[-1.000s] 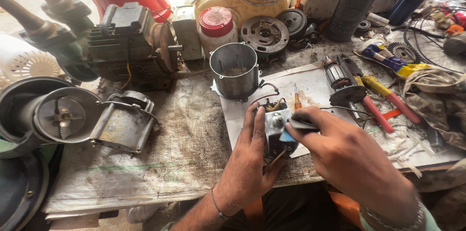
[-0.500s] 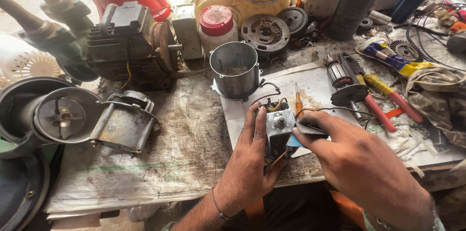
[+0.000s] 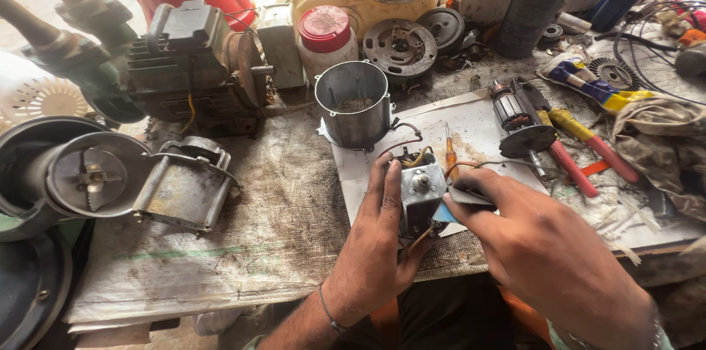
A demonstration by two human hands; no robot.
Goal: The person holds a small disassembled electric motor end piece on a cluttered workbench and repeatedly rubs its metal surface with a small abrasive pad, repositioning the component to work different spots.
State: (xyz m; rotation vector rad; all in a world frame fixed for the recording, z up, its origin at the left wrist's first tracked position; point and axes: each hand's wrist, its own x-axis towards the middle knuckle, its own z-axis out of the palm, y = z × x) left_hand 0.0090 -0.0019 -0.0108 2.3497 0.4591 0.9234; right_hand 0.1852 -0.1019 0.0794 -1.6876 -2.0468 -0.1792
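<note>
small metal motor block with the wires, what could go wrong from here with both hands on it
The small square metal motor block sits near the bench edge, steadied only by the left hand; a slip might drop it. The right hand presses a small blue-grey piece beside thin orange wires, which could snag or tear. The open steel cylinder close behind could get knocked.

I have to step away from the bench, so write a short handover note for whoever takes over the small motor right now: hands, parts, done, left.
Left hand: holds the small motor upright on the white sheet, fingers along its left side.
Right hand: pinches a small flat grey piece against the motor's right side.
Parts: metal can housing stands open behind the motor; armature and red-handled pliers lie to the right; orange screwdriver just behind.
Done: motor is out of the housing, wires exposed.
Left: judging by the layout, finish work on the motor and refit the loose parts.
</note>
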